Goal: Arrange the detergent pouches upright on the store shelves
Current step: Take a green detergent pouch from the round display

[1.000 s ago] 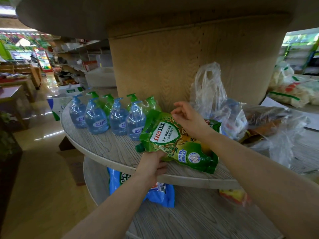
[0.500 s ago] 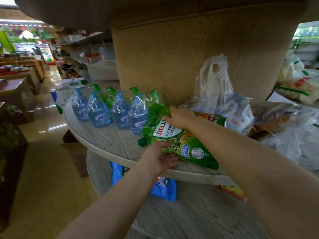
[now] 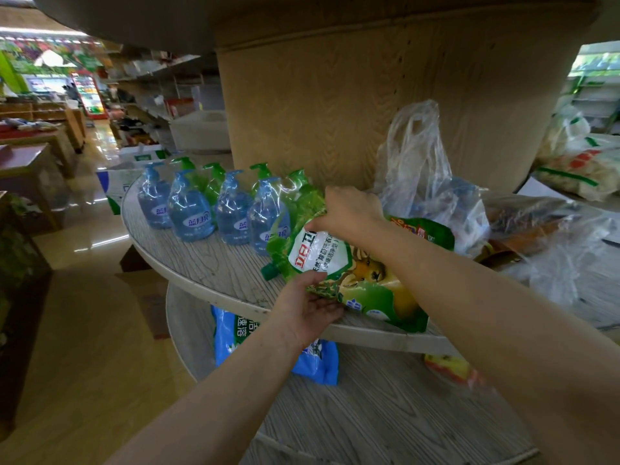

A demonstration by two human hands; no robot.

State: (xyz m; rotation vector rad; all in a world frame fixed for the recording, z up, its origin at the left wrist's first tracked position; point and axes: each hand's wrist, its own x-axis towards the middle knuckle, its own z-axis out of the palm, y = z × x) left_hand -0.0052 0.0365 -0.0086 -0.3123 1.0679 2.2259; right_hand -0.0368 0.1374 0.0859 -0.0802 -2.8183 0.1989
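A green detergent pouch (image 3: 362, 280) with a white label lies tilted on the round grey shelf (image 3: 208, 266), its green cap pointing left. My right hand (image 3: 349, 213) grips the pouch's top edge from above. My left hand (image 3: 308, 307) holds its lower left edge at the shelf rim, thumb on the front and fingers underneath. A second green pouch (image 3: 432, 231) lies partly hidden behind my right forearm. On the lower shelf (image 3: 385, 414) lies a blue pouch (image 3: 235, 333), partly covered by my left arm.
Several blue and green pump bottles (image 3: 214, 209) stand in a row at the shelf's left. Clear plastic bags (image 3: 416, 169) with goods lie to the right. A wide wooden column (image 3: 369, 105) rises behind. A red-yellow packet (image 3: 448, 367) sits on the lower shelf.
My right hand came down from above the pouch and took hold of its top edge. My left hand slid under the lower edge. The pouch tipped up a little.
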